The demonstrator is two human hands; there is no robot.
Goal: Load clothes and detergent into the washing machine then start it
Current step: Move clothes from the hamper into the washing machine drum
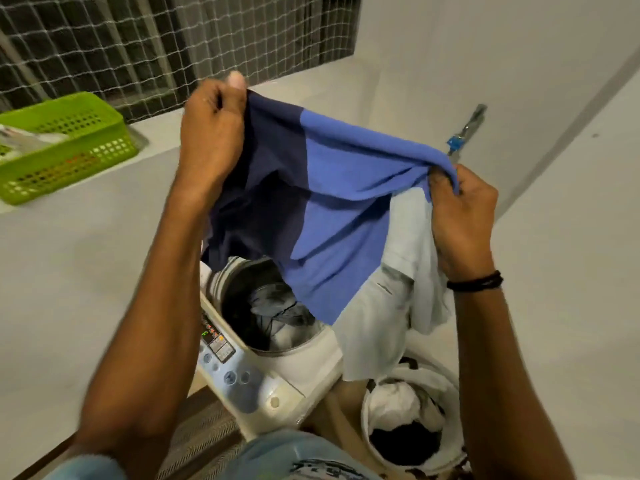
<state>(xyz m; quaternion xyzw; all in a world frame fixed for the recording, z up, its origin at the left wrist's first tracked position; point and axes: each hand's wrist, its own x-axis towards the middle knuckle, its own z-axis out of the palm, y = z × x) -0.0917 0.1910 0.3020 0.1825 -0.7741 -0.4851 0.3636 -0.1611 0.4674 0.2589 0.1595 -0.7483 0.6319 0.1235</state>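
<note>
No text or number can be read with certainty. On the control panel (225, 355) of the washing machine (308, 362) a small green lit sign (205, 333) glows, but it is too blurred to tell which figure it is, and the marks beside the buttons (239, 377) are too small. The dark print (322, 471) on the pale cloth at the bottom edge is also not legible.

A green basket (86, 157) sits on the ledge (86, 237) below netting (138, 46) — a tap (465, 131) on the wall (485, 57).
</note>
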